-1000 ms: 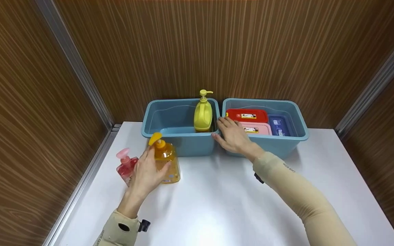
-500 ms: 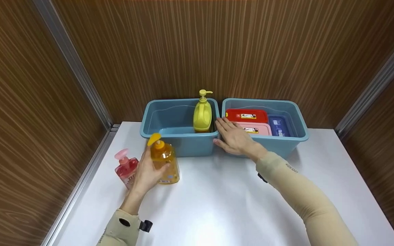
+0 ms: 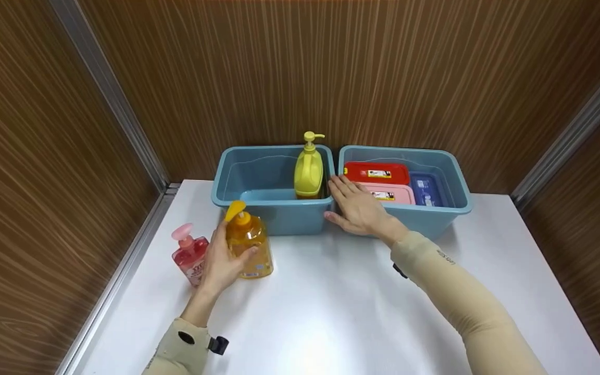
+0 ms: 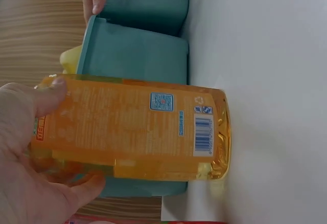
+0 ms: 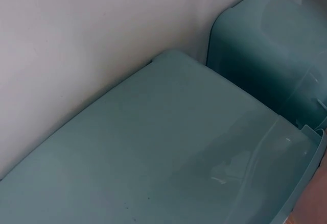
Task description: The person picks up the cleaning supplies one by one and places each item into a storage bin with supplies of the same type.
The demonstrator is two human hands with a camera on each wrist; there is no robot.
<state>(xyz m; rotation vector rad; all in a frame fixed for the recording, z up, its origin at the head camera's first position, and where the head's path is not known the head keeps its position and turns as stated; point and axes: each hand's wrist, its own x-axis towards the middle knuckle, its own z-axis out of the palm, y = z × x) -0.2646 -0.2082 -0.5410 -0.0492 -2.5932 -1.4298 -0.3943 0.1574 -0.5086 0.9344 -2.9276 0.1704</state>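
My left hand [image 3: 223, 261] grips an orange pump bottle [image 3: 253, 251], thumb on one side and fingers on the other. In the left wrist view, the bottle's back label [image 4: 127, 117] with a barcode faces the camera. Whether its base touches the table I cannot tell. A pink pump bottle [image 3: 189, 255] stands just left of that hand, partly hidden by it. My right hand [image 3: 357, 207] rests with straight fingers on the rims where two blue-green bins meet. A yellow pump bottle [image 3: 308, 174] stands upright in the left bin [image 3: 295, 217], against its right side.
The right bin [image 3: 422, 221] holds a red-lidded box [image 3: 362, 173], a pink-lidded box [image 3: 403, 195] and a dark blue one [image 3: 428, 191]. Both bins stand against the wood-grain back wall [image 3: 279, 67]. Side walls bound the white table [image 3: 331, 312].
My left thumb and fingers have settled around the orange bottle, which has barely shifted. The right hand has stayed at the bin rims. The head view has tilted slightly.
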